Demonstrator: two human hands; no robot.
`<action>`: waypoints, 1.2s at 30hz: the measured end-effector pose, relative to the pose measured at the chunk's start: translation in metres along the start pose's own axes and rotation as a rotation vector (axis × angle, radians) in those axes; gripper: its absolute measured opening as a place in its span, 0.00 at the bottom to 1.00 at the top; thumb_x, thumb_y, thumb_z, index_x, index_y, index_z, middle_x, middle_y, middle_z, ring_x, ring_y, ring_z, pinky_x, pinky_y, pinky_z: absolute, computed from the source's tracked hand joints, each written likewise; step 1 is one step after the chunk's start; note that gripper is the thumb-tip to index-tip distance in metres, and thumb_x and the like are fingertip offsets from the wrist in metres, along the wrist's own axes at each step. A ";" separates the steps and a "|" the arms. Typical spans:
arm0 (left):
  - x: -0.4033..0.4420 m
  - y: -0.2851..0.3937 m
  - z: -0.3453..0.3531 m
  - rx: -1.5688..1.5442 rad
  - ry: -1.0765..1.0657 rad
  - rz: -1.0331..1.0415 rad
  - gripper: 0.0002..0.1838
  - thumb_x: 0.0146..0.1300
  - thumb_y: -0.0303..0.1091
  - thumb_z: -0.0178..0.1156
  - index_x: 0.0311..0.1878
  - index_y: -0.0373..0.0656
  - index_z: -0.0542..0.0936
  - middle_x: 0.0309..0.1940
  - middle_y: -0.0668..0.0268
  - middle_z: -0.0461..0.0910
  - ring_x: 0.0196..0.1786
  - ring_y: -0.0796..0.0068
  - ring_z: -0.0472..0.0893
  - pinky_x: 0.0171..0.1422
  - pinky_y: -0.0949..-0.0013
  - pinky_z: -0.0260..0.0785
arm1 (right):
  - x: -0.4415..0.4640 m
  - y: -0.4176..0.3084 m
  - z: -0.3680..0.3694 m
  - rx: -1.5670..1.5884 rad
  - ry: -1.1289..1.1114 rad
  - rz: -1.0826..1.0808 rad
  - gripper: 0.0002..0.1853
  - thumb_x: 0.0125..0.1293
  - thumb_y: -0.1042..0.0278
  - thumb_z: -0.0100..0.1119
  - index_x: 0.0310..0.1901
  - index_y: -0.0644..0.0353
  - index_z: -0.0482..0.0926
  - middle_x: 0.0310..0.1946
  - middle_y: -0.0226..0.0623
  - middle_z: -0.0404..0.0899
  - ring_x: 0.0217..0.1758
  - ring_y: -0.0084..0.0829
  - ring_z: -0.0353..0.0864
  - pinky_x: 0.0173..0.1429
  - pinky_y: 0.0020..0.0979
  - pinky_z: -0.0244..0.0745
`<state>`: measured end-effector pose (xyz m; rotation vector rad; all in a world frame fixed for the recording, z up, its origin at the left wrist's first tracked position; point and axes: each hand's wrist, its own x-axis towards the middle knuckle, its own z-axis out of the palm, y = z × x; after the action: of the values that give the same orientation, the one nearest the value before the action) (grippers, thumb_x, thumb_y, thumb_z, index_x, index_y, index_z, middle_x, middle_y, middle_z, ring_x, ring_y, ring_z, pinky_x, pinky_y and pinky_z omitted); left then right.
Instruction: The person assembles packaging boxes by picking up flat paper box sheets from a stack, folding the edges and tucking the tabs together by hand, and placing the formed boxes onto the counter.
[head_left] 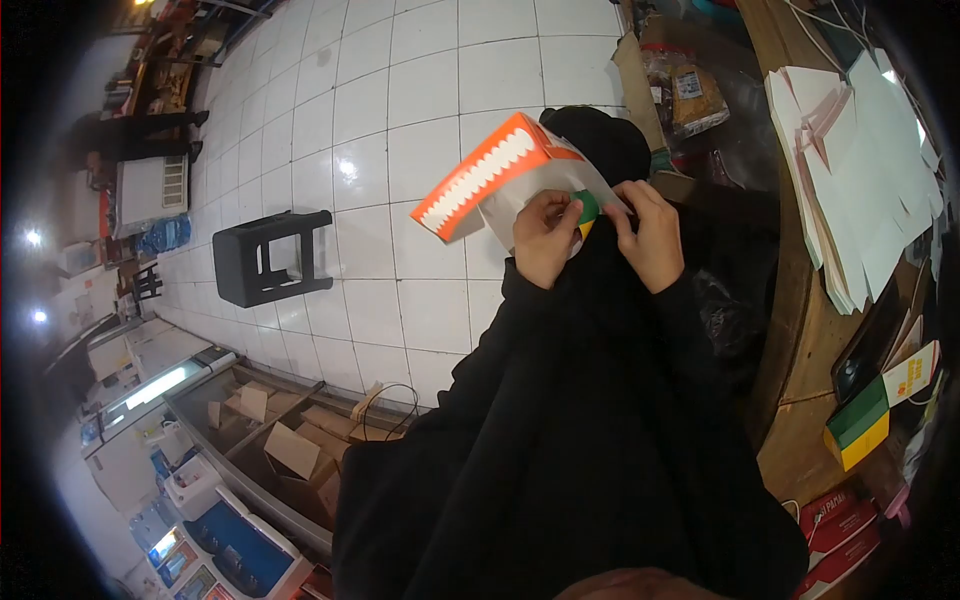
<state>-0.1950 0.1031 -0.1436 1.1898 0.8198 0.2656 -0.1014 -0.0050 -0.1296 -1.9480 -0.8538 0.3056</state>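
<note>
An orange and white carton (485,178) with a scalloped white pattern rests over my lap, tilted, its pale inside facing me. My left hand (545,238) is closed at the carton, with a small green and yellow piece (586,210) between its thumb and fingers. On the other side, my right hand (652,236) pinches the carton's pale edge between thumb and fingers. Black clothing (570,400) covers my lap and arms.
A black plastic stool (270,258) stands on the white tiled floor (420,75). To the right, a wooden table (800,350) holds stacked pale sheets (870,190) and a green-yellow box (860,425). Cardboard boxes (295,450) lie lower left. Another person (150,135) is far left.
</note>
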 end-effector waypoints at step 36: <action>-0.019 -0.014 -0.017 -0.304 -0.321 -0.042 0.10 0.56 0.24 0.59 0.40 0.35 0.71 0.32 0.65 0.74 0.33 0.80 0.73 0.36 0.79 0.66 | -0.025 -0.011 -0.008 0.328 -0.065 0.266 0.07 0.52 0.72 0.63 0.30 0.67 0.80 0.24 0.36 0.79 0.25 0.20 0.76 0.29 0.21 0.68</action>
<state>-0.2229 0.0987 -0.1504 0.8984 0.5017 0.1524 -0.1199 -0.0237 -0.1201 -1.7471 -0.5438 0.6288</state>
